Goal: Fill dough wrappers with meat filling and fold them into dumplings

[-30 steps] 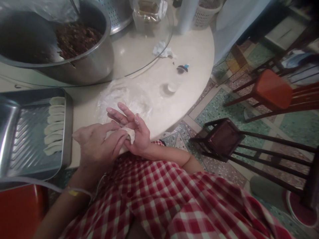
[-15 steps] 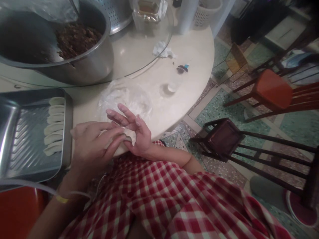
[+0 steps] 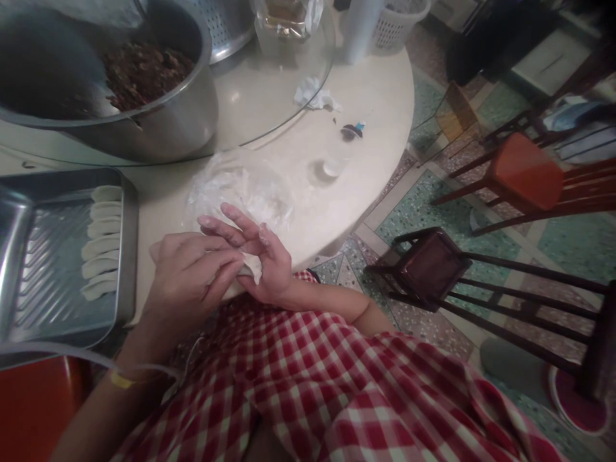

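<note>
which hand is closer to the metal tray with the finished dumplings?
Left. The left hand sits just beside the tray, pinching the dumpling; the right hand cradles it farther away.

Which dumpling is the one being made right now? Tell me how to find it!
Start at the round cream table and look to its near edge, where two hands meet above a red checked lap. The dumpling is the pale dough pinched between the left hand and the right hand. Unlike the finished dumplings lined up in the metal tray, it is held, not lying down.
</note>
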A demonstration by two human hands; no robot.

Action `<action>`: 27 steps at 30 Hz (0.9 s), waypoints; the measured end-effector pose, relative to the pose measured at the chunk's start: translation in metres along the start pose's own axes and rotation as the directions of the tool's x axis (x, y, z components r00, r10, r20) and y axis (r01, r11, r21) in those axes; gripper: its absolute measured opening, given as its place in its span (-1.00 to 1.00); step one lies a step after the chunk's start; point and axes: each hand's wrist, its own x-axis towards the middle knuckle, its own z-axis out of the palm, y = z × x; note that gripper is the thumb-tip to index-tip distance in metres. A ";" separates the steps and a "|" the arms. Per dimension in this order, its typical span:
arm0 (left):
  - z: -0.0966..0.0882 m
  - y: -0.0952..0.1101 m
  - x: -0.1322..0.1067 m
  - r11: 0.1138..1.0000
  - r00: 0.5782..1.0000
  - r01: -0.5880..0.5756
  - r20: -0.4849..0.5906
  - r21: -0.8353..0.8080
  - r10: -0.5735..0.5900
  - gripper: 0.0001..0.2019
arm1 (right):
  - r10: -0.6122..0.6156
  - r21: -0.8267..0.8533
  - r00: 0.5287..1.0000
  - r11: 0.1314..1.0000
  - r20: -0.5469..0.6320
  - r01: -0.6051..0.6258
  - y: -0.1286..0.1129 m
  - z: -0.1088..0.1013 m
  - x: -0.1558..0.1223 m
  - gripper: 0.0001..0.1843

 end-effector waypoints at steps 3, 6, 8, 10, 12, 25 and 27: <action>-0.001 -0.001 -0.003 1.000 1.000 0.005 0.007 0.012 -0.005 -0.89 | -0.001 -0.006 1.000 1.000 0.010 0.001 0.000 -0.002 0.001 -0.53; -0.003 -0.001 -0.003 1.000 1.000 -0.006 -0.001 0.003 0.006 -0.86 | 0.014 0.009 1.000 1.000 0.002 -0.014 0.000 -0.002 0.001 -0.55; -0.002 0.000 -0.002 1.000 1.000 -0.018 0.010 -0.012 0.018 -0.87 | 0.037 0.020 0.999 0.999 -0.010 -0.037 -0.001 -0.001 0.001 -0.54; -0.001 0.000 0.000 0.999 0.999 -0.026 0.028 -0.026 0.027 -0.90 | 0.054 0.030 0.998 0.998 -0.019 -0.053 -0.001 0.000 0.000 -0.53; 0.001 0.000 0.000 0.999 0.999 -0.034 0.034 -0.033 0.036 -0.92 | 0.054 0.031 0.998 0.998 -0.016 -0.054 -0.002 0.001 0.000 -0.51; 0.001 0.000 0.002 0.993 0.993 -0.107 0.041 -0.059 0.109 -0.89 | 0.063 0.061 0.998 0.996 -0.017 -0.062 -0.003 0.004 0.003 -0.50; 0.002 0.000 0.001 0.994 0.995 -0.096 0.036 -0.053 0.098 -0.89 | 0.077 0.051 0.997 0.996 -0.029 -0.076 -0.003 0.005 0.004 -0.52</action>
